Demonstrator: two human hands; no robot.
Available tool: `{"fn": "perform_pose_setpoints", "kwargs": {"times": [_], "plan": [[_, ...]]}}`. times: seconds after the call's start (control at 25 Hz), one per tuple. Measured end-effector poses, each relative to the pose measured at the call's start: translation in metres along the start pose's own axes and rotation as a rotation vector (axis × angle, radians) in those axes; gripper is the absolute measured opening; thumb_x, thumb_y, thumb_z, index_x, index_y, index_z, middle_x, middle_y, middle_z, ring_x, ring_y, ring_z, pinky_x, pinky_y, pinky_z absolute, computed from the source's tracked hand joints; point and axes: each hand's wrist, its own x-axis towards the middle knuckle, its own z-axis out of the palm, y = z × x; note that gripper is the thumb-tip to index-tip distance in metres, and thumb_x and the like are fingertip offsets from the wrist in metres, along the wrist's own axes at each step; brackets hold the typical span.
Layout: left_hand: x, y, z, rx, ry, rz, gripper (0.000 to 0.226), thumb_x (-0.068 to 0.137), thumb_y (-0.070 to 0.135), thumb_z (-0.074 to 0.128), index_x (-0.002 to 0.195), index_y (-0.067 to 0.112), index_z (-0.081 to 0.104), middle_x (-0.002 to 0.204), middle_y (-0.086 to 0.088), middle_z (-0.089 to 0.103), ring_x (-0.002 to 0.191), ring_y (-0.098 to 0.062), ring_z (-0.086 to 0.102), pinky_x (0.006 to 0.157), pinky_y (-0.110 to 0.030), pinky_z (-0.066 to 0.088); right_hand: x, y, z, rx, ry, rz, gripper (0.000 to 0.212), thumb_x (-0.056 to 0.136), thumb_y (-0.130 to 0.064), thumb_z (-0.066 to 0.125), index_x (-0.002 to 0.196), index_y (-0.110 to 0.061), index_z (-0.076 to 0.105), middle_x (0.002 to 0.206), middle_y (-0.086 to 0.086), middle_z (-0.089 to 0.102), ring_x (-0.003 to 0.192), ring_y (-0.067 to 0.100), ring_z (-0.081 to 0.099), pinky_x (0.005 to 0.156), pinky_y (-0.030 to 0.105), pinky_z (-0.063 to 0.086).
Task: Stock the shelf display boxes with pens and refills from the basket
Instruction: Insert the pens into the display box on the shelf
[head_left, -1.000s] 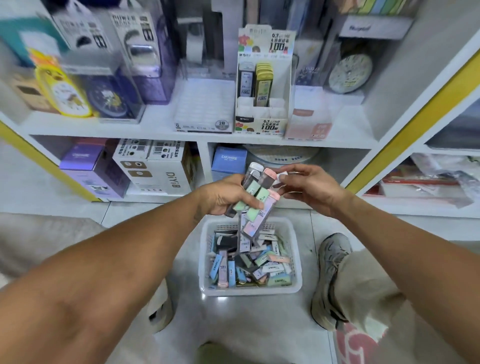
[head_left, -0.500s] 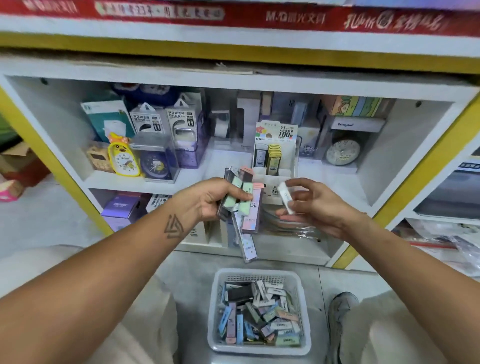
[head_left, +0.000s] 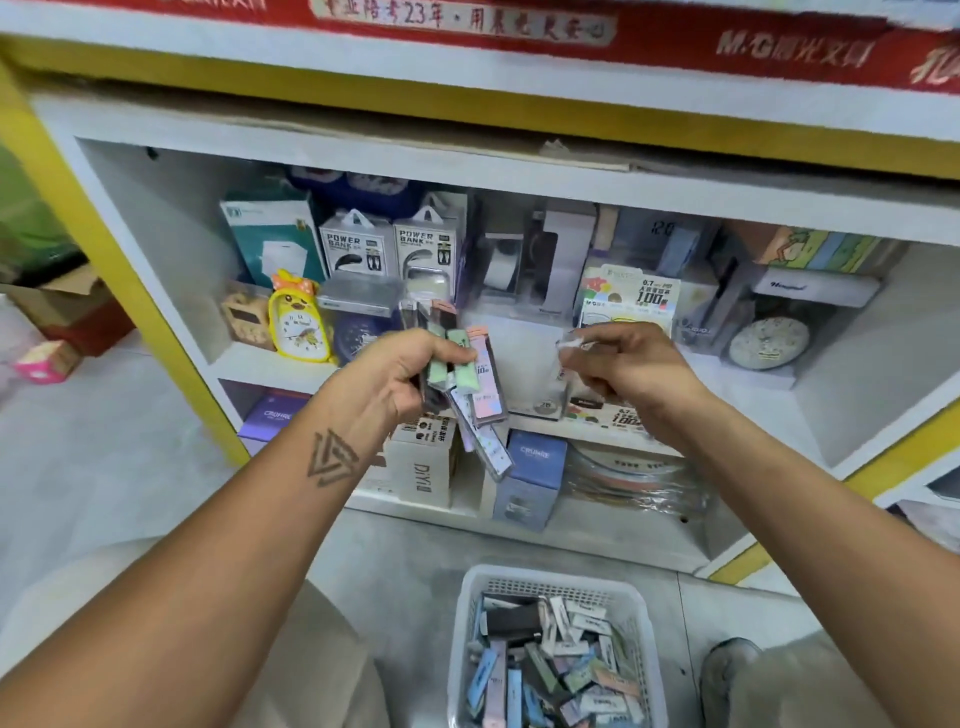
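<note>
My left hand (head_left: 400, 371) grips a fanned bundle of refill cases (head_left: 470, 387) in green, pink and grey, held in front of the middle shelf. To its right, my right hand (head_left: 631, 366) pinches a single white refill case (head_left: 569, 345) just in front of the white display box (head_left: 626, 306), whose lower part is hidden behind the hand. On the floor below stands the white basket (head_left: 644, 613), holding several more small refill cases.
The shelf holds a yellow alarm clock (head_left: 298, 325), power bank boxes (head_left: 392, 247), a round clock (head_left: 769, 343) and a clear tray (head_left: 524, 364) beside the display box. Boxes fill the lower shelf (head_left: 527, 480). My shoe (head_left: 727, 670) is right of the basket.
The view has tilted up from the basket to the shelf. Both hands rose with it; the right hand drew one white case from the bundle and moved it toward the display box.
</note>
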Motion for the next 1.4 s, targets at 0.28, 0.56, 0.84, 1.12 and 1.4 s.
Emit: {"fn": "perform_pose_setpoints", "kwargs": {"times": [0.28, 0.56, 0.84, 1.12, 1.4], "plan": [[0.014, -0.007, -0.051, -0.136, 0.078, 0.009, 0.016, 0.088, -0.011, 0.054, 0.088, 0.002, 0.064, 0.068, -0.012, 0.071, 0.054, -0.023, 0.070, 0.043, -0.033, 0.055, 0.031, 0.001, 0.044, -0.434, -0.134, -0.022, 0.008, 0.093, -0.015, 0.068, 0.098, -0.021, 0.066, 0.071, 0.002, 0.073, 0.053, 0.012, 0.060, 0.049, 0.025, 0.046], [0.024, -0.018, -0.062, -0.080, 0.038, -0.031, 0.021, 0.083, -0.012, 0.060, 0.098, 0.001, 0.068, 0.078, -0.013, 0.073, 0.062, -0.024, 0.072, 0.060, -0.038, 0.059, 0.052, 0.009, 0.056, -0.607, -0.073, -0.214, 0.019, 0.093, -0.006, 0.066, 0.107, -0.017, 0.074, 0.085, 0.000, 0.074, 0.065, 0.005, 0.073, 0.078, 0.030, 0.060], [0.026, -0.027, -0.063, -0.094, 0.053, -0.051, 0.030, 0.082, -0.014, 0.061, 0.109, -0.002, 0.066, 0.074, -0.016, 0.073, 0.054, -0.026, 0.071, 0.040, -0.031, 0.052, 0.055, 0.016, 0.078, -0.719, -0.107, -0.296, 0.018, 0.094, -0.006, 0.063, 0.099, -0.023, 0.067, 0.085, -0.009, 0.069, 0.073, 0.005, 0.070, 0.078, 0.035, 0.061], [0.027, -0.026, -0.062, -0.107, 0.052, -0.041, 0.033, 0.080, -0.013, 0.062, 0.111, -0.003, 0.066, 0.079, -0.018, 0.073, 0.056, -0.028, 0.071, 0.042, -0.032, 0.052, 0.056, 0.010, 0.080, -0.817, -0.188, -0.401, 0.013, 0.094, -0.011, 0.065, 0.102, -0.019, 0.073, 0.085, -0.001, 0.072, 0.078, 0.011, 0.070, 0.079, 0.035, 0.059], [0.023, -0.026, -0.057, -0.086, 0.056, -0.038, 0.027, 0.081, -0.013, 0.062, 0.105, -0.003, 0.067, 0.071, -0.016, 0.073, 0.052, -0.027, 0.070, 0.040, -0.030, 0.051, 0.057, 0.012, 0.092, -1.018, -0.257, -0.441, 0.022, 0.098, -0.012, 0.058, 0.114, -0.012, 0.073, 0.108, 0.005, 0.074, 0.100, 0.023, 0.066, 0.089, 0.030, 0.051]]}}
